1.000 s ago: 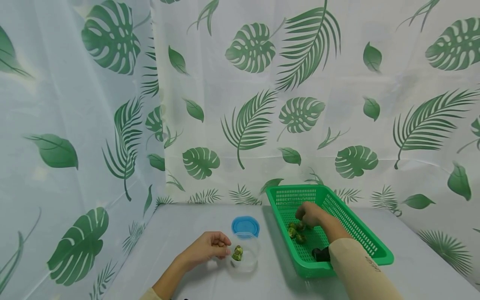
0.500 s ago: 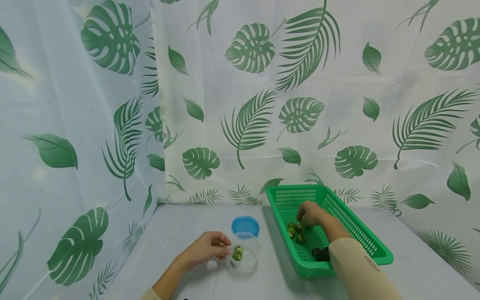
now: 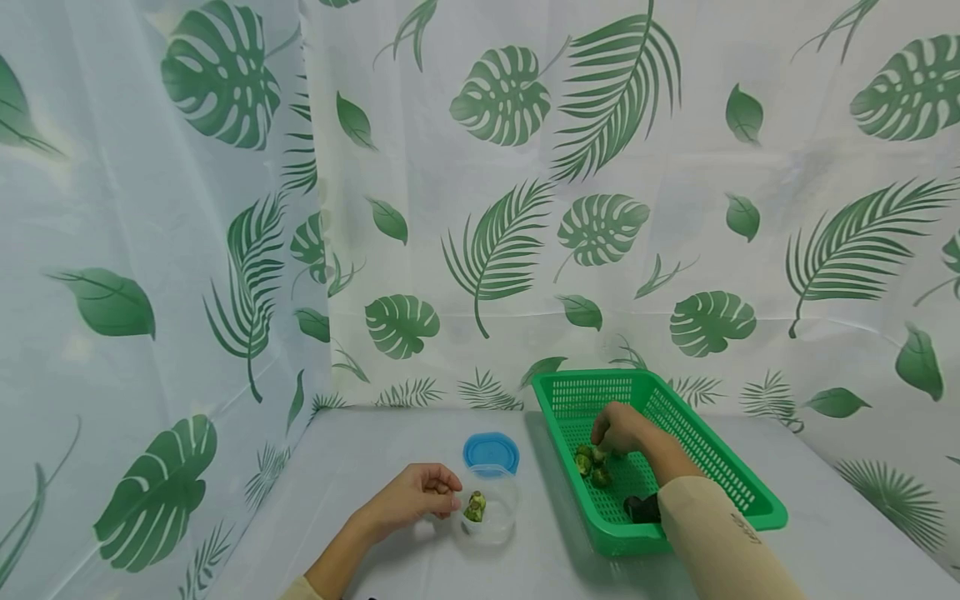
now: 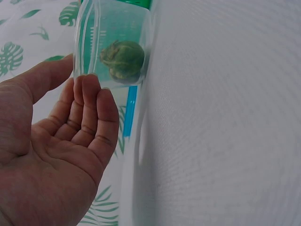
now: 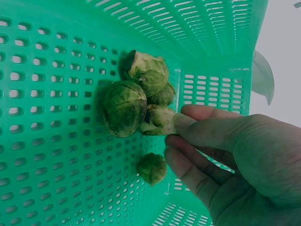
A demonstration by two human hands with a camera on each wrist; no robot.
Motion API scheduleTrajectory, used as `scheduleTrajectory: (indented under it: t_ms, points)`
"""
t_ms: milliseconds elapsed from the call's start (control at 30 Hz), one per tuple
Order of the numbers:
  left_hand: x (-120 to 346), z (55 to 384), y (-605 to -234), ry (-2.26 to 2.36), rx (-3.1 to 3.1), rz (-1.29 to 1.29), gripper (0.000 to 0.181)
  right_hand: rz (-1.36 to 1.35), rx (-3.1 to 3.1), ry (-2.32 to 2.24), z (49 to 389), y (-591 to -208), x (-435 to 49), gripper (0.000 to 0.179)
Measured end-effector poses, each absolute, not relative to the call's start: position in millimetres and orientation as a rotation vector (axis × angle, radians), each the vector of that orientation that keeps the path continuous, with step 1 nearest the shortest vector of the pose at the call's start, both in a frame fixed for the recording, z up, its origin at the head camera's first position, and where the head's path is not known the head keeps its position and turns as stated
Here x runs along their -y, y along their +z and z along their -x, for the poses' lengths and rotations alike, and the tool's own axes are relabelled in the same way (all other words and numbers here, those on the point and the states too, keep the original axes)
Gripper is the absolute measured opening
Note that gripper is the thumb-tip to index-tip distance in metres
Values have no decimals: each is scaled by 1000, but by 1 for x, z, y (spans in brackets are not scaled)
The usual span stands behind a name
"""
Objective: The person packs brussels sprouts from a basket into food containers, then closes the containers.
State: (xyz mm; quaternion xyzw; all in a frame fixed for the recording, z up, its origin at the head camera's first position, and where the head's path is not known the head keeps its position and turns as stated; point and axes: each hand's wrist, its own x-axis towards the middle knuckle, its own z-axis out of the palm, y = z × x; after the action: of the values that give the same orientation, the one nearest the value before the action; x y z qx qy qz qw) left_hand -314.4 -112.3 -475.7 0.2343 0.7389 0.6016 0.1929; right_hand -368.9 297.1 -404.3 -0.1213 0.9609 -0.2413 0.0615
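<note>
In the head view, my left hand is beside a clear plastic container with Brussels sprouts inside. Its relaxed fingers are at the container's near side in the left wrist view, the fingertips touching or almost touching the wall. My right hand reaches down into a green basket. There the thumb and fingers pinch a Brussels sprout, partly hidden by the thumb. Against it lie other sprouts, including a large round one; a separate sprout sits under the fingers.
Just behind the clear container lies a blue lid on the white table. A dark object, perhaps the wrist camera, shows at the right wrist. A leaf-patterned curtain closes off the back and left side.
My right fingers have shifted slightly among the sprouts in the basket, and the sprouts there have moved a little. The left hand and the clear container have stayed put.
</note>
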Motion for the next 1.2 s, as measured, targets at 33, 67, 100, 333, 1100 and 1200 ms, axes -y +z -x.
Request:
scheduleTrajectory:
  t_ms: [33, 67, 100, 333, 1100, 1200]
  points:
    - [112, 315, -476, 1688, -2072, -658, 30, 359, -2900, -737, 369, -404, -297, 16]
    - [112, 315, -476, 1688, -2071, -657, 30, 353, -2897, -744, 369, -405, -297, 16]
    - [112, 315, -476, 1688, -2071, -656, 30, 350, -2896, -746, 369, -405, -297, 16]
    - [112, 316, -477, 1685, -2074, -639, 30, 331, -2870, -784, 370, -407, -298, 20]
    - [112, 315, -477, 1685, -2073, -644, 31, 407, -2957, -717, 372, -402, -298, 23]
    - [112, 315, -476, 1682, -2079, -639, 31, 394, -2989, -714, 373, -403, -298, 20]
